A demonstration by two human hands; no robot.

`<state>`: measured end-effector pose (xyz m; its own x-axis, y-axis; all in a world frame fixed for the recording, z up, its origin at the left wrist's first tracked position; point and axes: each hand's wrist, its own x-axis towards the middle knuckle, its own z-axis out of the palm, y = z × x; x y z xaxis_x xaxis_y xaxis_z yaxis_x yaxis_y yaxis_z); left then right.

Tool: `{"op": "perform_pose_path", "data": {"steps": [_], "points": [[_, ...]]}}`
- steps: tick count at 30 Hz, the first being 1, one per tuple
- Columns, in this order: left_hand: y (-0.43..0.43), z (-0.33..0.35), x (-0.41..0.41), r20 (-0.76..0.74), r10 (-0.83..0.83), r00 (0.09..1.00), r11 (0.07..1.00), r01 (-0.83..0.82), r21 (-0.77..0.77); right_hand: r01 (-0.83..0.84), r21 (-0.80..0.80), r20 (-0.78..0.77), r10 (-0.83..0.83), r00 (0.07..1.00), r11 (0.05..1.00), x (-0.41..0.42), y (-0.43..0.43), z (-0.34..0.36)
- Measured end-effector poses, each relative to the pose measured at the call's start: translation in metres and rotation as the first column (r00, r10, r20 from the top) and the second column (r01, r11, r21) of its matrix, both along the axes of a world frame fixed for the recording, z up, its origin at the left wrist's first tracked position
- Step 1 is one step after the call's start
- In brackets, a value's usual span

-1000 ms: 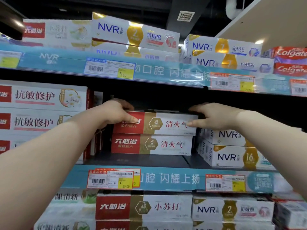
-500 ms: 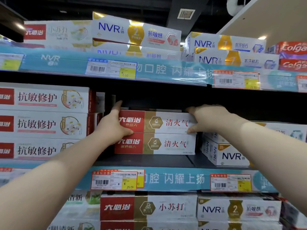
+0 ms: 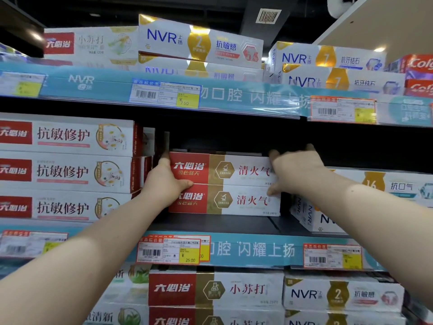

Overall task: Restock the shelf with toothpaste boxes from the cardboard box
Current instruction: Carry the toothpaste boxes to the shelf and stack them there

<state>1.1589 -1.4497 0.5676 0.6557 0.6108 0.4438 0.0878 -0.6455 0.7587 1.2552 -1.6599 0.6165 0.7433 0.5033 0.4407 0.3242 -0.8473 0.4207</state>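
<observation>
Both our hands hold the upper toothpaste box (image 3: 236, 170) by its ends. Our left hand (image 3: 164, 181) cups the red left end. Its fingers run up the end face, and its thumb lies across the front along the seam with the lower toothpaste box (image 3: 243, 200). Our right hand (image 3: 297, 172) covers the white right end, fingers hooked over the top edge and thumb tucked under at the front corner. The box thus spans the gap between our two grips, lengthwise, with its printed face toward us.

It lies flat and squarely on the lower toothpaste box, the two faces flush. The pair rests on the middle shelf (image 3: 210, 222), set back from the front edge with dark bare board before it.

Our left hand sits in the narrow gap between the pair and a stack of three white boxes (image 3: 65, 171) with red ends. To the right stand the NVR boxes (image 3: 403, 186), just beside the pair and partly hidden behind our right forearm. On the shelf's blue front strip, below the pair, a price tag (image 3: 169, 250) reads 25.00.
</observation>
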Motion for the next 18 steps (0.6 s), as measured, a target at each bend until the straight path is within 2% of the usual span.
{"op": "perform_pose_path", "data": {"steps": [5, 7, 8, 10, 13, 15, 16, 18], "points": [[-0.001, -0.002, 0.001, 0.013, 0.002, 1.0, 1.0, -0.002, -0.014, 0.058, 0.029, 0.086, -0.06, 0.994, 0.998, -0.001, 0.007, -0.012], [-0.001, -0.002, 0.001, 0.008, 0.003, 1.0, 1.0, -0.002, -0.015, -0.06, 0.145, 0.115, 0.044, 0.992, 0.988, -0.006, 0.008, -0.02], [-0.001, -0.002, 0.001, 0.007, 0.001, 1.0, 1.0, -0.001, -0.019, -0.144, 0.243, 0.082, 0.128, 0.988, 0.959, -0.01, 0.009, -0.026], [-0.002, -0.002, 0.0, 0.004, -0.007, 1.0, 0.999, 0.007, -0.039, -0.237, 0.495, -0.049, 0.299, 0.953, 0.836, -0.018, 0.013, -0.04], [-0.003, -0.002, -0.002, -0.01, -0.02, 1.0, 0.997, 0.019, -0.079, -0.109, 0.827, -0.21, 0.484, 0.85, 0.551, -0.019, 0.013, -0.059], [-0.003, -0.002, -0.004, -0.014, -0.03, 0.999, 0.994, 0.028, -0.108, 0.044, 0.928, -0.267, 0.577, 0.772, 0.37, -0.015, 0.007, -0.064], [-0.003, -0.002, -0.005, -0.014, -0.043, 0.999, 0.991, 0.041, -0.126, 0.112, 0.943, -0.292, 0.62, 0.728, 0.313, -0.013, 0.004, -0.065], [-0.003, -0.004, -0.008, -0.014, -0.085, 0.996, 0.983, 0.082, -0.162, 0.191, 0.943, -0.329, 0.674, 0.661, 0.273, -0.008, 0.0, -0.066]]}}
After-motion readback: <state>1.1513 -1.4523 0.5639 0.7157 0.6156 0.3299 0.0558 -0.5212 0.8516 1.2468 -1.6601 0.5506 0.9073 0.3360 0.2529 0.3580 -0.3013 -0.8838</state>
